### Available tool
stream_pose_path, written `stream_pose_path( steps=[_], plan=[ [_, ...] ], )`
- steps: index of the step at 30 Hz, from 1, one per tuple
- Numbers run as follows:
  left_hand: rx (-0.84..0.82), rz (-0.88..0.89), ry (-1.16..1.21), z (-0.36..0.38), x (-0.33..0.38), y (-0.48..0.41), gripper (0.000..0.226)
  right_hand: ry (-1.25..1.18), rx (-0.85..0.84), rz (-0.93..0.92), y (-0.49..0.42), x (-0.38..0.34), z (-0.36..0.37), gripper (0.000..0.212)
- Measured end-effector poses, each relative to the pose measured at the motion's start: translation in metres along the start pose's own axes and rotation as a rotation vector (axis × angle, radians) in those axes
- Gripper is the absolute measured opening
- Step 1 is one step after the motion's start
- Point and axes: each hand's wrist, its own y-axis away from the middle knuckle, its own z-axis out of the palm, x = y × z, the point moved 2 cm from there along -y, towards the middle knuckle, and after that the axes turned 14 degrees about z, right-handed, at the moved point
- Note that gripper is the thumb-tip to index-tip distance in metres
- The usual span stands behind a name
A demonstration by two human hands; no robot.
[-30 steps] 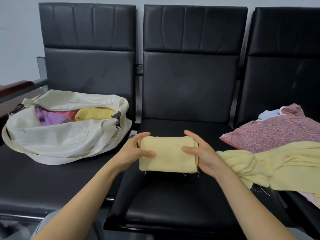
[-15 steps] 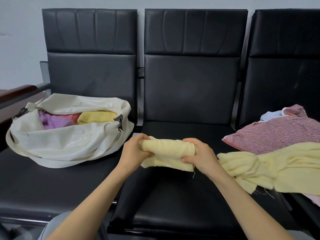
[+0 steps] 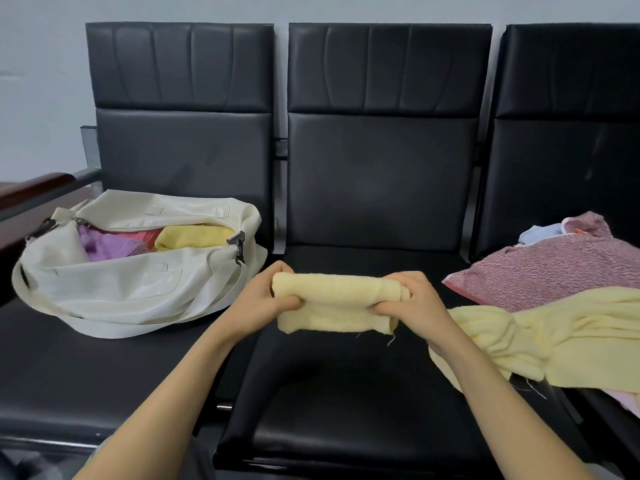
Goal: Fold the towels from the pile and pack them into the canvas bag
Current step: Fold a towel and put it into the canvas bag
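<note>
A pale yellow folded towel (image 3: 332, 304) is held over the middle black seat (image 3: 346, 393), bent double along its length. My left hand (image 3: 266, 299) grips its left end and my right hand (image 3: 412, 301) grips its right end. The cream canvas bag (image 3: 114, 282) lies open on the left seat, with a purple towel (image 3: 107, 245), a red one and a yellow towel (image 3: 194, 237) inside. The pile on the right seat holds a loose yellow towel (image 3: 561, 337), a pink speckled towel (image 3: 554, 271) and a light blue one (image 3: 540, 233).
Three black padded chairs stand in a row against a pale wall. A wooden armrest (image 3: 31, 188) juts out at the far left beside the bag. A bag strap (image 3: 145, 322) trails onto the left seat's front.
The folded towel lay flat between my two hands; both hands have since closed on its ends, lifted it and bent it over into a narrower roll-like fold.
</note>
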Motion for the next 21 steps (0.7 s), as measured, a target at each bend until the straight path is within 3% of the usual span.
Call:
stream_pose_path(
  steps=[3, 5, 11, 16, 21],
  plan=[
    [0.084, -0.110, 0.239, 0.010, 0.001, -0.001, 0.043, -0.491, -0.280, 0.122, 0.000, 0.002, -0.002, 0.038],
    [0.140, -0.164, 0.289, 0.015, -0.003, -0.001, 0.041, -0.650, -0.381, 0.275, -0.002, 0.006, 0.004, 0.042],
    [-0.024, -0.221, 0.230, 0.018, -0.015, 0.006, 0.016, -0.600, -0.469, 0.585, -0.004, 0.022, 0.018, 0.042],
    [-0.141, -0.382, 0.401, 0.017, -0.016, 0.008, 0.023, -0.578, -0.568, 0.446, -0.006, 0.026, 0.016, 0.077],
    [-0.124, -0.381, 0.356, 0.009, -0.012, 0.010, 0.019, -0.486, -0.653, 0.251, -0.001, 0.019, 0.017, 0.063]
  ],
)
